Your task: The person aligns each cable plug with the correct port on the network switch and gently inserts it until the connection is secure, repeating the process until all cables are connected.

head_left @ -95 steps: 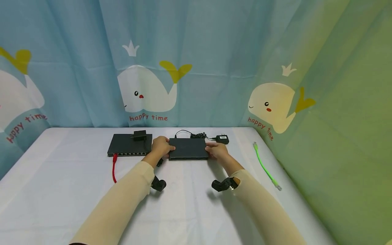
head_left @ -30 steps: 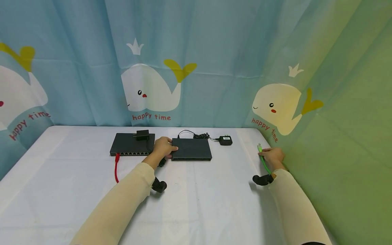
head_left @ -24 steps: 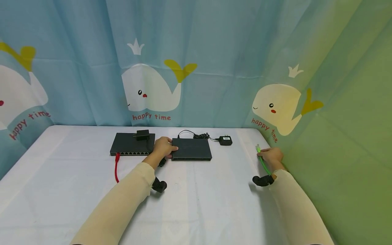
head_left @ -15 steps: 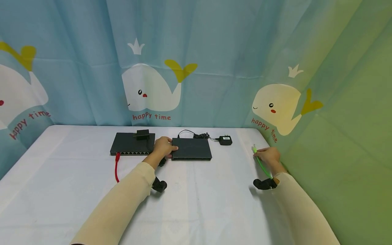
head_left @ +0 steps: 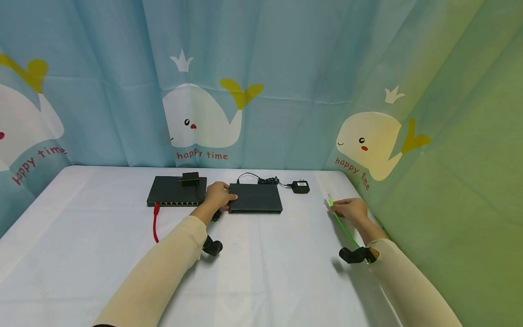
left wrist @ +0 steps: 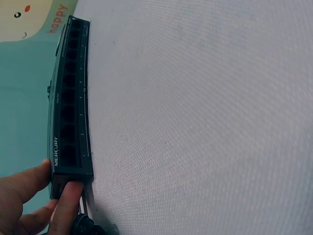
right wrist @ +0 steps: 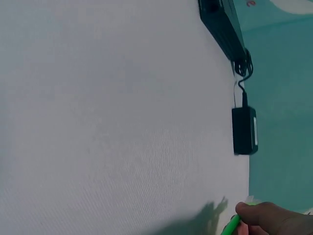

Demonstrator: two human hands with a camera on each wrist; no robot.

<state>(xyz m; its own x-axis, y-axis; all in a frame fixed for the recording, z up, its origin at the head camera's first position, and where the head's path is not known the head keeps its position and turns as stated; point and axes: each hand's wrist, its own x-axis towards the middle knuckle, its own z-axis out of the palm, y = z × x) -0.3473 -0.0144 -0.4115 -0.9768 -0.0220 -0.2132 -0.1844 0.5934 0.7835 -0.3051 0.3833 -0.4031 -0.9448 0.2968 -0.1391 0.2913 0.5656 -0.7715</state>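
In the head view my left hand (head_left: 218,195) grips the left end of a black network switch (head_left: 256,198) on the white table. The left wrist view shows the front of this switch (left wrist: 55,125), a row of bare ports marked MERCURY, with thumb and fingers around its end. Off to the right, my right hand (head_left: 352,210) pinches a short green network cable (head_left: 343,228) near one clear plug. That plug points away from me, and the cable trails back toward the wrist. In the right wrist view the green cable (right wrist: 232,225) shows between thumb and fingers.
Left of my left hand lies another black switch (head_left: 173,193), with a red cable (head_left: 155,225) in its leftmost port and a power adapter (head_left: 189,179) on top. A second adapter (head_left: 301,186) with a coiled cord sits behind the held switch. Curtains stand at the back and right.
My right hand has left the switch's right end, taken hold of the green cable at the table's right edge, and carried it left. The left hand stays on the switch.
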